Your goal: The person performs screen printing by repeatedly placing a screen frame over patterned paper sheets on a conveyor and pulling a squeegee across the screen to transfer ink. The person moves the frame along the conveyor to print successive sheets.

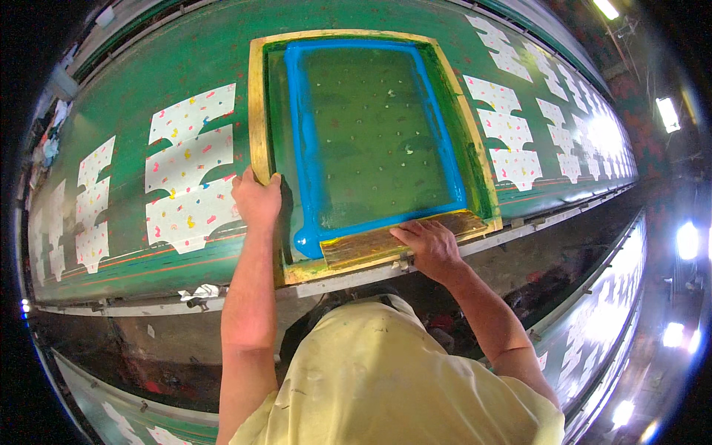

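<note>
A yellow wooden screen frame (259, 89) lies on the long green printing table (185, 52), its mesh (363, 133) dark green with small marks and bordered by thick blue ink (304, 148). My left hand (256, 197) grips the frame's left side, fingers wrapped round the edge. My right hand (427, 248) holds a wooden squeegee (356, 249) that lies along the near end of the screen, against the blue ink. Printed white fabric pieces (189, 208) with pink, yellow and blue motifs lie left and right of the frame.
A metal rail (530, 225) runs along the table's near edge, with a white rag (199, 292) at its left. Behind my body and arms, over a dark gap, stand other tables (111, 386) with white pieces. More pieces (556, 141) stretch far right. Bright lamps show at the right.
</note>
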{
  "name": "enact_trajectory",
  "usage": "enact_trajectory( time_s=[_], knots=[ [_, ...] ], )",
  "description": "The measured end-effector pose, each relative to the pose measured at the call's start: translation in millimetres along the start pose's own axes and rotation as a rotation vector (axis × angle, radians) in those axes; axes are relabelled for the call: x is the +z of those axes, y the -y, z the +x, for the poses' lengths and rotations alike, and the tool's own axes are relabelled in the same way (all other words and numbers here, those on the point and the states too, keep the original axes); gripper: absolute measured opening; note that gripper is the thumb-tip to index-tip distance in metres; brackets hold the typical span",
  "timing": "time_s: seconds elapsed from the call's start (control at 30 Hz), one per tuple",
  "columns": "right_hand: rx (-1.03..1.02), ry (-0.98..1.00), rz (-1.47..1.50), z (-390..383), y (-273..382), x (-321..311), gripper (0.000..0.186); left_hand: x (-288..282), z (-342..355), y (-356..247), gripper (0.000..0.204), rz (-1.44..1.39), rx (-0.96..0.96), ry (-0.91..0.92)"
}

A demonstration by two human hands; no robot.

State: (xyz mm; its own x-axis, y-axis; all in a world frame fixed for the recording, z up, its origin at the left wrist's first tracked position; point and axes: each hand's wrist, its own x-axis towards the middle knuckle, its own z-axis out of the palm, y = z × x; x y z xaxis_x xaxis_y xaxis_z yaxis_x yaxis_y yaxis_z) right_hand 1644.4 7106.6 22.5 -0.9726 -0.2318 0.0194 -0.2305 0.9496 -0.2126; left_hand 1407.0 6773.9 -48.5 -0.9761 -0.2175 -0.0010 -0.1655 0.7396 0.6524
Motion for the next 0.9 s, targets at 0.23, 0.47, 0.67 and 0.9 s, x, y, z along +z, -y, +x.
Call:
enact_trajectory(
  time_s=[0.23, 0.47, 0.67, 0.9],
  knots=[
    [-0.105, -0.166, -0.007, 57, -34, 15, 0.050, 8, -4, 1, 0.061, 0.024, 0.187, -0.113],
    [-0.140, -0.174, -0.118, 199, -100, 11, 0.056, 8, -6, -7, 0.055, 0.084, 0.226, -0.142],
    [-0.129, -0.183, -0.127, 335, -166, 4, 0.057, 8, -7, -12, 0.054, 0.128, 0.182, -0.106],
    [-0.118, -0.192, -0.186, 476, -231, -9, 0.050, 9, -6, -20, 0.058, 0.138, 0.233, -0.155]
  ],
)
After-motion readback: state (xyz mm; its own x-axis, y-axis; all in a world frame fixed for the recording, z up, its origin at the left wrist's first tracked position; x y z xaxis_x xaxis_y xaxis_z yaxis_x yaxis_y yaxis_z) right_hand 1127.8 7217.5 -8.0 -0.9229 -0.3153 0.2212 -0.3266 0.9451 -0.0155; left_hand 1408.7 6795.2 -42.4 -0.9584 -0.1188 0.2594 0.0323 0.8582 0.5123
